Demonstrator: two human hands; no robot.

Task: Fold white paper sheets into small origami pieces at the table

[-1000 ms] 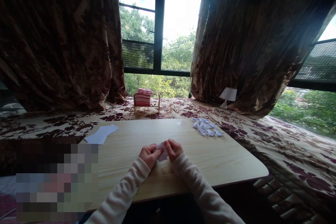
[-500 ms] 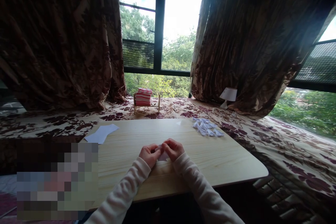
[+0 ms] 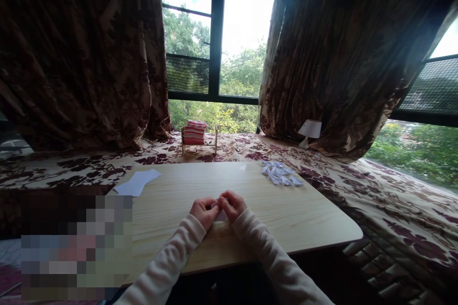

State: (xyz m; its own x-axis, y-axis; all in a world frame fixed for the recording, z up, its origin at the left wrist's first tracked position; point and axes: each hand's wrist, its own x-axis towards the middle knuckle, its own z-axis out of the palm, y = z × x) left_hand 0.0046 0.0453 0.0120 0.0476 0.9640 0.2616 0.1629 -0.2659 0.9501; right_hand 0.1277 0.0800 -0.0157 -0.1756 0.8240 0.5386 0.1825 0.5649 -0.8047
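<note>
Close together above the near middle of the table, my left hand (image 3: 204, 212) and my right hand (image 3: 232, 204) pinch one small piece of paper (image 3: 222, 216) between thumbs and fingers. Most of the paper is covered by my fingers; a pale patch shows between the hands, and its exact fold cannot be made out. Beyond my right hand, a cluster of folded white paper pieces (image 3: 281, 174) lies on the table. Flat white paper sheets (image 3: 138, 183) rest at the table's far left corner, overlapping each other.
The pale wooden table (image 3: 304, 224) has a rounded right corner. Behind it, a small rack (image 3: 211, 144) with a stack of striped red and white cloths (image 3: 195, 132) stands on a flower-patterned cover. A small white lamp (image 3: 309, 129) is at the back right. The lower left is pixelated.
The right hand's fingers have shifted slightly left and closer to the left hand, and less of the paper shows. The view has moved a little.
</note>
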